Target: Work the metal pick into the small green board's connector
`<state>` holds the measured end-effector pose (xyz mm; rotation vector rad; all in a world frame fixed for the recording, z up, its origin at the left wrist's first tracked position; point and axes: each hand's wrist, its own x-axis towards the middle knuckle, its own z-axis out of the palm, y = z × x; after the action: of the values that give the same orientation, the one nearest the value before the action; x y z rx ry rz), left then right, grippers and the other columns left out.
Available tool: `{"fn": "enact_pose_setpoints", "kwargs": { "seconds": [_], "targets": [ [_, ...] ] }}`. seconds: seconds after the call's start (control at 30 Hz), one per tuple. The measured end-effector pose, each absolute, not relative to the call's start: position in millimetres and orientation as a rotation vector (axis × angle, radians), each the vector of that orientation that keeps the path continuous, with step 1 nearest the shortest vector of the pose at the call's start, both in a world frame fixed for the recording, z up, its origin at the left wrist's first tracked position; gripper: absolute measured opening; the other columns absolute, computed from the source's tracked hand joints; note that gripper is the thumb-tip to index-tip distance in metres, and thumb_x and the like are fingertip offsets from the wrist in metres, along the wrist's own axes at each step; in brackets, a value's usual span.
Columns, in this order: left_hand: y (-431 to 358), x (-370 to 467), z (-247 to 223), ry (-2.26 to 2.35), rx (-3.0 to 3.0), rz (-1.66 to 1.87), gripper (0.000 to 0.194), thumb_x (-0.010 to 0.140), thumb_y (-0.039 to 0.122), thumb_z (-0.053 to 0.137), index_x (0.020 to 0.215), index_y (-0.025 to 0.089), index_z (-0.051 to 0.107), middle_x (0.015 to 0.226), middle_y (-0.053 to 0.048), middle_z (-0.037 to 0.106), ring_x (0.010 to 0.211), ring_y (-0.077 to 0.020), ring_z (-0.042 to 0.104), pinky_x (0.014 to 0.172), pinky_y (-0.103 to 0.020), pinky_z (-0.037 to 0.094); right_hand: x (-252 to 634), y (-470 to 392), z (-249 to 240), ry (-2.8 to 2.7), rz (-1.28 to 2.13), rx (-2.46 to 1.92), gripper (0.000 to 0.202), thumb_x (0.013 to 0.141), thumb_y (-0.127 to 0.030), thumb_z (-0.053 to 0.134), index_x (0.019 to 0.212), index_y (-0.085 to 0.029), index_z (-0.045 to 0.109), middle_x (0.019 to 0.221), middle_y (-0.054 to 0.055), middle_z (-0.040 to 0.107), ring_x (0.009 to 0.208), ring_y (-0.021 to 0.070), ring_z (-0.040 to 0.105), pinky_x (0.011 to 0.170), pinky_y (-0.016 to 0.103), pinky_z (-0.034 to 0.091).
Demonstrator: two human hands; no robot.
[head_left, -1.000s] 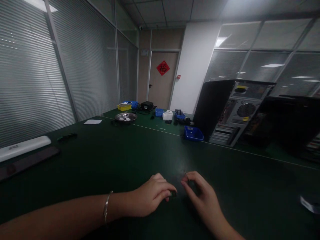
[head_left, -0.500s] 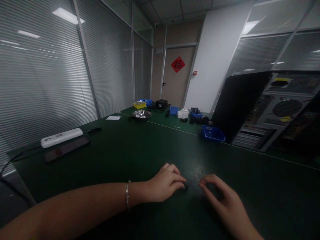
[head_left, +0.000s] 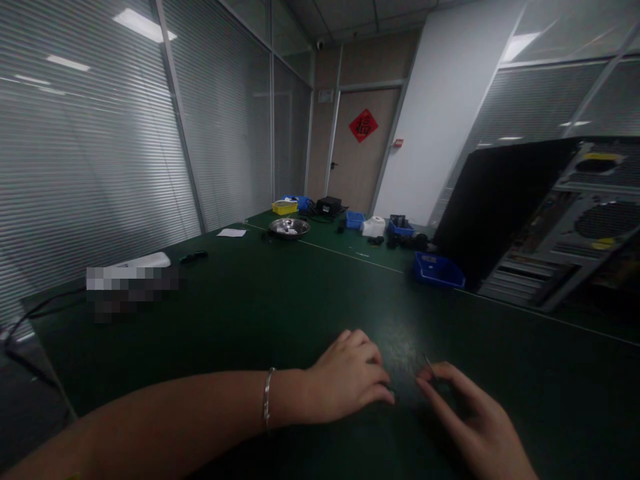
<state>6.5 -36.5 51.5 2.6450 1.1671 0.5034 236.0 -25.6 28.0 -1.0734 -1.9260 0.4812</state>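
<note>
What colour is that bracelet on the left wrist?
Silvery, it looks like; the bracelet shows in the head view, the only one here.

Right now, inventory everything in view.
table: one, green, foreground
computer case: one, black-grey, right
bins: five, blue and yellow, far side
bowl: one, silver, far side
box: one, black, far end
unclear object: one, white, far side
paper: one, white, left
bar, partly pixelated: one, white, left
door: one, brown, back
sign: one, red, door
thin item: one, colour unclear, right fingertips
bracelet: one, silver, left wrist
left hand: one, bare, lower centre
right hand: one, bare, lower right
</note>
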Motion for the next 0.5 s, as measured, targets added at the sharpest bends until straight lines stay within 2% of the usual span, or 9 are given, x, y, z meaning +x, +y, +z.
{"fn": "enact_pose_setpoints", "kwargs": {
  "seconds": [0.13,0.23,0.3,0.37,0.5],
  "targets": [
    [-38.8,-30.9,62.3,1.359,2.652,0.462,0.049,0.092,0.054,0.058,0.130,0.022,0.059,0.136,-0.011,0.059,0.126,-0.0294,0.049,0.104,-0.040,0.039,241.0,-24.2,23.7,-1.922,0.510,-1.095,0.017,0.080,-0.039,0.068,0.084,-0.025,0.076,0.082,0.004,0.078,0.075,0.0233,0.076,0.064,0.024,0.064],
    [-31.4,-95.6,60.3,1.802,2.503,0.453,0.066,0.091,0.057,0.055,0.145,0.021,0.044,0.159,-0.017,0.031,0.143,-0.0419,0.027,0.111,-0.062,0.025,244.4,-22.3,19.8,-1.914,0.554,-1.122,0.019,0.079,-0.042,0.069,0.086,-0.026,0.077,0.084,0.004,0.079,0.077,0.0246,0.076,0.063,0.025,0.065],
    [-24.8,-146.8,53.5,2.127,2.336,0.447,0.070,0.091,0.053,0.055,0.148,0.015,0.039,0.163,-0.022,0.015,0.146,-0.0482,0.013,0.110,-0.073,0.013,244.3,-21.0,19.2,-1.901,0.568,-1.127,0.019,0.078,-0.042,0.070,0.087,-0.028,0.078,0.085,0.004,0.079,0.076,0.0246,0.077,0.062,0.024,0.065],
    [-20.1,-194.6,45.4,2.377,2.175,0.426,0.073,0.091,0.053,0.051,0.149,0.011,0.037,0.164,-0.024,0.006,0.146,-0.0507,0.003,0.106,-0.080,0.004,242.7,-20.4,20.7,-1.897,0.572,-1.122,0.018,0.076,-0.042,0.071,0.086,-0.029,0.079,0.084,0.004,0.080,0.074,0.0247,0.077,0.061,0.024,0.066],
    [-17.8,-258.7,34.9,2.705,1.862,0.389,0.084,0.088,0.065,0.041,0.152,0.012,0.030,0.164,-0.025,0.002,0.145,-0.0540,0.002,0.097,-0.087,0.006,242.3,-20.1,22.9,-1.880,0.563,-1.112,0.019,0.075,-0.045,0.071,0.081,-0.029,0.079,0.078,0.004,0.079,0.068,0.0254,0.077,0.061,0.026,0.067]
  ]
}}
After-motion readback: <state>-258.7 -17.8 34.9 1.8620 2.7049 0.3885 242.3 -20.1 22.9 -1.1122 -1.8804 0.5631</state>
